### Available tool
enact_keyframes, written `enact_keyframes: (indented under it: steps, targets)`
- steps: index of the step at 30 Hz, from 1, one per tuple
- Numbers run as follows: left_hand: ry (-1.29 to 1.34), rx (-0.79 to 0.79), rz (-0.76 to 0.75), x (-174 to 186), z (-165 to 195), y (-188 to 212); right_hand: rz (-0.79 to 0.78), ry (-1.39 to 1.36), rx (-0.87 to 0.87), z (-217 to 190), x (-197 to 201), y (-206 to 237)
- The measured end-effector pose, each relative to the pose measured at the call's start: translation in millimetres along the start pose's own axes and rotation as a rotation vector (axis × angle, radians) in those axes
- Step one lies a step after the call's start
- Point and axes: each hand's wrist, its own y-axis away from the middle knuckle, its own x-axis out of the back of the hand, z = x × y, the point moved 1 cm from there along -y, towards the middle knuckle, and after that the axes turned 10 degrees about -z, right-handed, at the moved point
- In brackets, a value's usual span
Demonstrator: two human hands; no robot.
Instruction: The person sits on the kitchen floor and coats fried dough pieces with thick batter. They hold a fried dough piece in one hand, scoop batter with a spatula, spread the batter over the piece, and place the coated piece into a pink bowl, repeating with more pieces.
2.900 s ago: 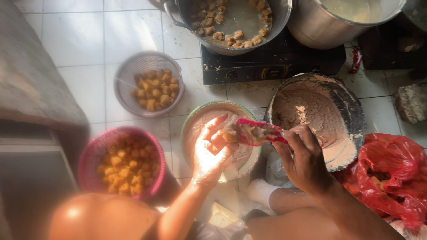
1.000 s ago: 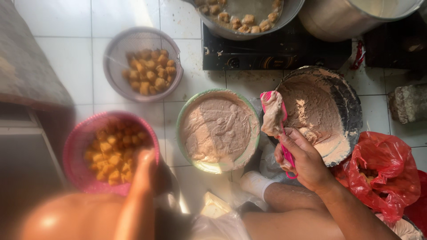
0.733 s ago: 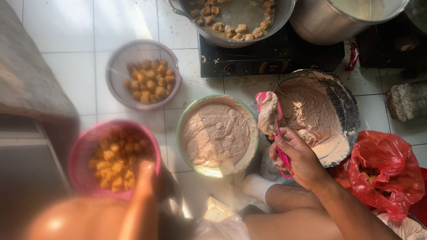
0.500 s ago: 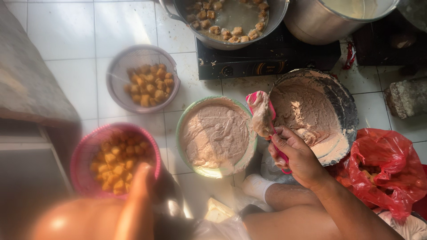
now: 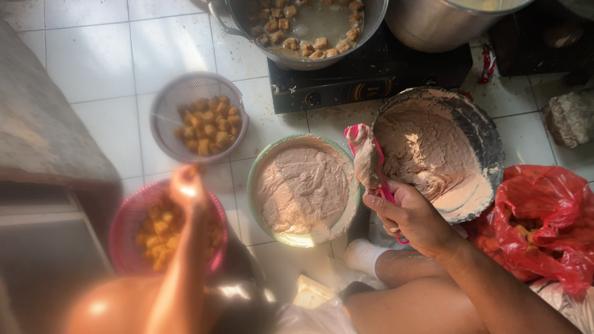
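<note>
Gripping a pink spatula [image 5: 371, 162] in the right hand [image 5: 413, 218], fingers wrapped tight round the handle, blade up and loaded with pinkish-beige paste. Blade sits between the green bowl [image 5: 304, 188] and the big metal bowl [image 5: 442, 151], both holding the same paste, both on the tiled floor [image 5: 93, 55].

Left hand [image 5: 185, 185] is over the pink basket [image 5: 162, 230] of yellow-brown fried cubes. It's blurred, fingers bunched together; cannot tell if they hold a cube.

White basket [image 5: 199, 116] with more cubes sits above the pink one, just left of the green bowl.

Pan [image 5: 303, 25] of cubes in liquid sits on the black stove [image 5: 365, 77] at top, metal pot [image 5: 448, 21] next to it.

Red plastic bag [image 5: 541, 226] lies right of the metal bowl, touching its rim. Right forearm runs down to the bottom right edge, over a bare leg.
</note>
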Motion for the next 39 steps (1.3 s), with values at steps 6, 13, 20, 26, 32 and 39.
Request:
enact_keyframes:
  steps: [6,13,20,26,32,39]
  targets:
    - [0.621,-0.249,-0.71,-73,123,141,0.143,0.258,0.066,15,-10,-15]
    - [0.601,-0.091,-1.007,-68,190,224,0.184,0.241,0.338,17,-2,-25]
    - [0.909,0.278,-1.203,-72,180,214,0.102,0.242,0.249,10,16,-14]
    - [0.805,0.287,-1.298,-76,184,223,0.095,0.237,0.269,12,21,-9]
    - [0.789,0.323,-1.186,-70,204,222,0.165,0.469,0.417,23,25,-6]
    - [0.722,0.109,-0.93,-53,221,216,0.086,0.443,0.411,22,2,11]
